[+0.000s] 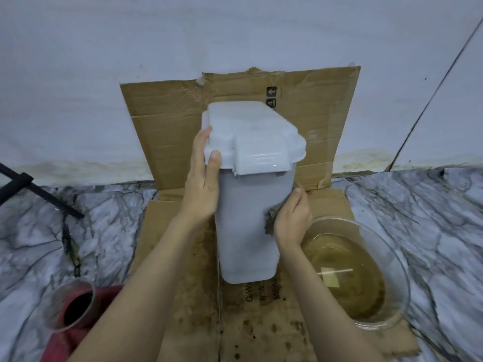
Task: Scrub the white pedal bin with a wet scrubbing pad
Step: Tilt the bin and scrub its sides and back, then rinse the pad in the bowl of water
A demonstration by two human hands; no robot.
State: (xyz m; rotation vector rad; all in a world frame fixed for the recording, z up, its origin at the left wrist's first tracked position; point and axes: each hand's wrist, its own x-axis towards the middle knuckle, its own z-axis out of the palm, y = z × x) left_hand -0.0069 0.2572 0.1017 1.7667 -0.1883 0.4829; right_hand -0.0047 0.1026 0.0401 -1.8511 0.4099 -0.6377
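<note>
white pedal bin [248,218] sat centre on flattened cardboard [170,131] | left hand [202,186] gripped its lid edge | right hand [292,220] held scrubbing pad [270,222] against its right side | cardboard print: "G.W", "N.W", "MEA" | glass bowl [386,244] of brown water, right

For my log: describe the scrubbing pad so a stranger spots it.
Find the white pedal bin on the cardboard. The right hand holds the scrubbing pad against its right side. It is the only dark, ragged patch there.
</note>
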